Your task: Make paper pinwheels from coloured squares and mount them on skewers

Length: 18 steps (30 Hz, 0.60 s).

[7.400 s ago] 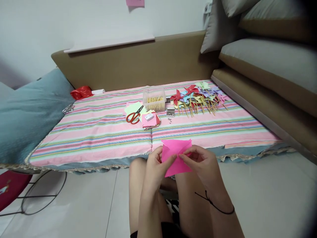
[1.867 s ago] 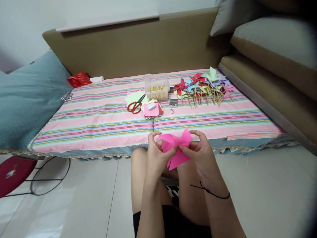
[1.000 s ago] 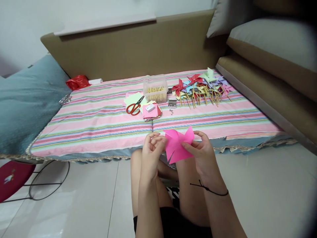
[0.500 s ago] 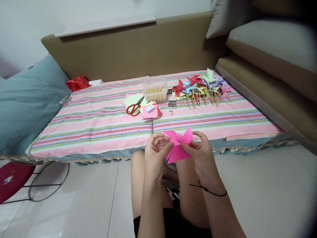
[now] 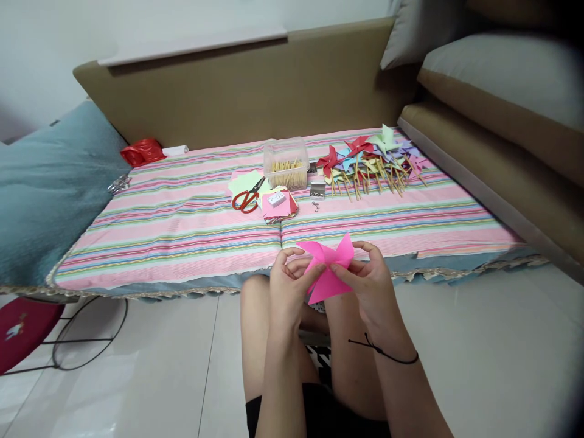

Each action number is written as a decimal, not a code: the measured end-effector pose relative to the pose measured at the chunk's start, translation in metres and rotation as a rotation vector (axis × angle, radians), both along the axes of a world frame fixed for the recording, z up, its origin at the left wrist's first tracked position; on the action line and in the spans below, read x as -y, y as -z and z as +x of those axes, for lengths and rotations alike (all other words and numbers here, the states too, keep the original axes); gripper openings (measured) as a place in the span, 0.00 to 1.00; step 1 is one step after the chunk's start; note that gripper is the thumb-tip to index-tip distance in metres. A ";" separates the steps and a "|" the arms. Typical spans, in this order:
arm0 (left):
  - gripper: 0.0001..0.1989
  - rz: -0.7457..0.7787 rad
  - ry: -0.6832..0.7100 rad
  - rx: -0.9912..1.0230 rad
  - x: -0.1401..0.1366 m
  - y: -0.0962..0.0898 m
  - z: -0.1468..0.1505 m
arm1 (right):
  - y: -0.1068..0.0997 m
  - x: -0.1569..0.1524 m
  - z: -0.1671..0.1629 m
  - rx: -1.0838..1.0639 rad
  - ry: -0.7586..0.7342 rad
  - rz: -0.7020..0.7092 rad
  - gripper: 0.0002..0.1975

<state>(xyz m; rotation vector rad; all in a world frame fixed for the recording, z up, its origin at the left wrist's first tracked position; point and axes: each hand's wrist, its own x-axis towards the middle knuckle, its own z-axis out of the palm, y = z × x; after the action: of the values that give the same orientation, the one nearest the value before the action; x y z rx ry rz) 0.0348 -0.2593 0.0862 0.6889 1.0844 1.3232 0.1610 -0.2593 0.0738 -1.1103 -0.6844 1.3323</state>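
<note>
A bright pink paper pinwheel (image 5: 332,286), cut and partly folded, is held above my knees between both hands. My left hand (image 5: 292,283) pinches its left side, thumb pressed near the centre. From the right, my right hand (image 5: 367,274) grips it too, its thumb at the centre beside the left thumb and its fingers behind the paper. Two or more corners curl in to the middle under the thumbs. The fingertips behind the paper are hidden.
On the striped cloth (image 5: 182,243) lie red-handled scissors (image 5: 246,199), a stack of coloured paper (image 5: 278,210), a clear box of sticks (image 5: 288,173), a small box of metal pieces (image 5: 317,191) and a pile of finished pinwheels (image 5: 365,158). A red stool (image 5: 27,328) stands at left.
My left thumb has shifted right to the pinwheel's centre, next to the right thumb. The left corner of the paper is now folded in further. Things on the cloth have stayed put.
</note>
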 end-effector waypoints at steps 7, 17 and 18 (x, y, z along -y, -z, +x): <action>0.13 0.016 0.054 0.011 -0.001 -0.003 -0.010 | 0.004 -0.001 0.000 0.017 0.062 -0.014 0.35; 0.06 0.063 -0.019 -0.061 0.000 -0.002 -0.006 | 0.000 -0.001 -0.001 0.004 0.059 -0.017 0.34; 0.07 0.058 -0.020 -0.059 0.000 -0.002 -0.005 | 0.000 -0.001 -0.001 0.005 0.049 -0.019 0.34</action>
<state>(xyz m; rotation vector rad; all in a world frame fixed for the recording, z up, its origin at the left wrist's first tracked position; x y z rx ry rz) 0.0296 -0.2590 0.0879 0.7661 1.1065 1.3631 0.1603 -0.2582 0.0739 -1.1392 -0.6452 1.2975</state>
